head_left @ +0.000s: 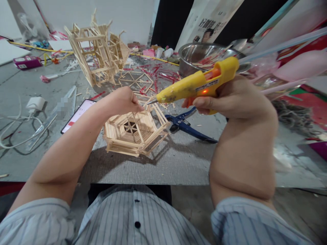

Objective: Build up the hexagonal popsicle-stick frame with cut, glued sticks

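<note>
My right hand is wrapped around a yellow hot glue gun with a small orange light lit on its side. Its metal nozzle points left, close to the fingertips of my left hand. Those fingers are pinched together over the far side of a six-sided wooden stick frame, seemingly on a thin wooden stick that slants down from beneath them; the grip itself is partly hidden. Layered sticks form the frame's sloping inside, around a dark spoked opening. Blue-handled cutters lie just right of the frame.
A taller wooden stick structure stands at the back left, beside a flat spoked hexagon. Behind the glue gun is a steel bowl. A phone, a white charger with cable and red scraps lie about the grey table.
</note>
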Demonstrator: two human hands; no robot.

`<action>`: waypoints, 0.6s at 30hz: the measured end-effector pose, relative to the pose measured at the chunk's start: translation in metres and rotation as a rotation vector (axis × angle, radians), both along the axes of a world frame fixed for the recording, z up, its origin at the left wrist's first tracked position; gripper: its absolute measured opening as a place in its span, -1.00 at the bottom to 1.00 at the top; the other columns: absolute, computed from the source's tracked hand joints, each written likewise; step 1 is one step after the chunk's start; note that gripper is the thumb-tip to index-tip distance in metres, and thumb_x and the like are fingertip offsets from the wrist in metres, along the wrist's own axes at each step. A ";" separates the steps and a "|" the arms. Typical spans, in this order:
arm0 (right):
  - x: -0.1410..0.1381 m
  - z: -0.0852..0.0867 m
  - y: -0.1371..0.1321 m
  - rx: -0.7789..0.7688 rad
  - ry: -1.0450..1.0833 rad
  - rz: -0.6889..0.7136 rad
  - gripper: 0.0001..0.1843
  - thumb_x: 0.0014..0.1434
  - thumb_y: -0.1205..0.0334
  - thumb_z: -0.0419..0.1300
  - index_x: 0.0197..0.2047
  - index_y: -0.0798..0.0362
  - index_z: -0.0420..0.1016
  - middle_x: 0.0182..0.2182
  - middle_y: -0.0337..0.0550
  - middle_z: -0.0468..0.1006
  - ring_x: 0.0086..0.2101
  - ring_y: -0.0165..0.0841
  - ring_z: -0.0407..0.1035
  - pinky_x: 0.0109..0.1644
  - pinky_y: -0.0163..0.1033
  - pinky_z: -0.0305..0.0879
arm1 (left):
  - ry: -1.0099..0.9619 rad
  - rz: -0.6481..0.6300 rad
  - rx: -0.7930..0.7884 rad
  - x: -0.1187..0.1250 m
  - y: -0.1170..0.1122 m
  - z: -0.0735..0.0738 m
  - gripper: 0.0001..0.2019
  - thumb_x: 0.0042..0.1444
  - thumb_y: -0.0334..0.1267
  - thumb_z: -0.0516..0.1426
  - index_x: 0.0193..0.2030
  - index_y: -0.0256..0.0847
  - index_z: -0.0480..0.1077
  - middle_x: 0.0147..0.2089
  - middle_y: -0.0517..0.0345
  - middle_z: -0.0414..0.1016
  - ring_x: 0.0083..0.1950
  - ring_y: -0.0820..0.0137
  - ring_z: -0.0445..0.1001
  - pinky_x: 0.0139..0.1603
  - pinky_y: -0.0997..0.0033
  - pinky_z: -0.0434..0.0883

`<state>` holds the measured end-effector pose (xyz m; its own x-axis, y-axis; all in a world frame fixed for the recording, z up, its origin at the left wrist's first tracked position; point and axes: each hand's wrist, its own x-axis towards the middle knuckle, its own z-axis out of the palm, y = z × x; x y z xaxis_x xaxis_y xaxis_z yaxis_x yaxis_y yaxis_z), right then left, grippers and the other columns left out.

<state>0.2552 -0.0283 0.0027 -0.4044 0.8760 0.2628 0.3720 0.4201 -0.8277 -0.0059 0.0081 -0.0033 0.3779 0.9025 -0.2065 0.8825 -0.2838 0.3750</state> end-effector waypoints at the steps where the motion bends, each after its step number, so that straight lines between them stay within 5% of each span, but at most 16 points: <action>1: 0.000 0.000 0.000 -0.004 0.001 0.003 -0.51 -0.12 -0.27 0.44 -0.45 -0.01 0.52 -0.66 -0.30 0.38 -0.66 -0.52 0.16 -0.67 -0.36 0.09 | 0.007 -0.003 0.003 -0.001 0.000 0.000 -0.65 0.14 -0.09 0.16 -0.44 -0.37 0.55 -0.61 0.28 -0.04 -0.45 0.51 0.00 -0.33 0.38 0.05; 9: -0.001 0.001 -0.001 -0.027 0.028 -0.003 -0.51 -0.15 -0.26 0.47 -0.47 -0.02 0.51 -0.66 -0.30 0.35 -0.65 -0.53 0.14 -0.67 -0.37 0.05 | -0.032 -0.020 -0.015 -0.002 0.003 -0.004 -0.70 0.07 -0.14 0.18 -0.28 -0.35 0.61 -0.55 0.22 0.25 -0.41 0.48 0.15 -0.29 0.42 0.14; 18: 0.008 -0.005 0.000 -0.042 0.013 -0.012 -0.64 -0.03 -0.14 0.46 -0.39 -0.04 0.56 -0.57 -0.26 0.42 -0.54 -0.45 0.27 -0.60 -0.35 0.15 | -0.012 -0.003 -0.026 0.000 0.001 -0.001 -0.72 0.07 -0.14 0.19 -0.32 -0.35 0.60 -0.56 0.24 0.23 -0.44 0.51 0.11 -0.33 0.42 0.13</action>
